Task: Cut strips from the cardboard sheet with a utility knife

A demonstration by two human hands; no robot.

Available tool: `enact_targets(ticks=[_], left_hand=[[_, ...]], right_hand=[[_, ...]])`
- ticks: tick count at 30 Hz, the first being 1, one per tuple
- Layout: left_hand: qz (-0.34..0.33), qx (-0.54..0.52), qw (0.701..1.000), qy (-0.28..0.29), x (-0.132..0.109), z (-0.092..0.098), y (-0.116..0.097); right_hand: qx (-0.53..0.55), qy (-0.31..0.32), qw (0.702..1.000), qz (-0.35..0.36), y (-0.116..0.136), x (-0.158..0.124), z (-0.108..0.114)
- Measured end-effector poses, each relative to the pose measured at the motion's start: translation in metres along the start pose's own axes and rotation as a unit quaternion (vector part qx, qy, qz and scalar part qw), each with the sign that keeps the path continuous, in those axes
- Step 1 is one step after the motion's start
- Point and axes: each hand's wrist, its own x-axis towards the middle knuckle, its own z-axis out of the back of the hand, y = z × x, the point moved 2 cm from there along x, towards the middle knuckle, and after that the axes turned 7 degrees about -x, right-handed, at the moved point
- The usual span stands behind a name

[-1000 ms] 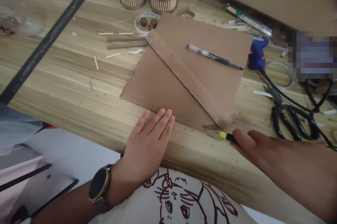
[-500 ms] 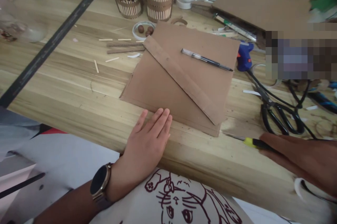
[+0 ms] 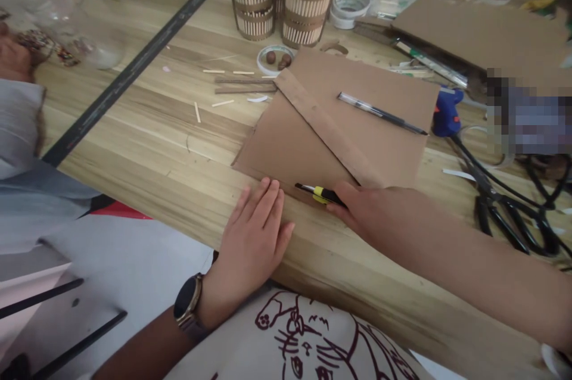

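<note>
Left hand (image 3: 257,225) lies flat, fingertips (image 3: 266,183) at the near edge of the cardboard sheet (image 3: 281,136). Right hand (image 3: 361,201) grips the yellow-and-black cutter (image 3: 330,195), blade (image 3: 305,188) at the same edge; contact unclear. Cardboard strip (image 3: 319,118) and pen (image 3: 379,112) rest on the sheet. Scissors (image 3: 490,194) lie at right; stick-walled cylinders (image 3: 306,9) stand far.

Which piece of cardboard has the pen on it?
The large sheet by the left hand: the pen lies on it, while the narrow strip and the cardboard farther back show none.
</note>
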Motion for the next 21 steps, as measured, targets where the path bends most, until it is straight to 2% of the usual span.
enact_targets(ticks=[5,15,21], left_hand=[[0.003,-0.023,1.0,0.0,0.001,-0.001,0.0],[0.02,-0.049,0.999,0.007,0.002,-0.002,0.002],[0.039,0.016,0.999,0.024,0.007,-0.001,0.003]], right_hand=[[-0.041,0.0,0.999,0.019,0.008,0.007,0.008],[-0.081,0.044,0.995,0.042,0.015,0.015,0.022],[-0.108,0.059,0.989,0.083,0.02,0.013,0.039]])
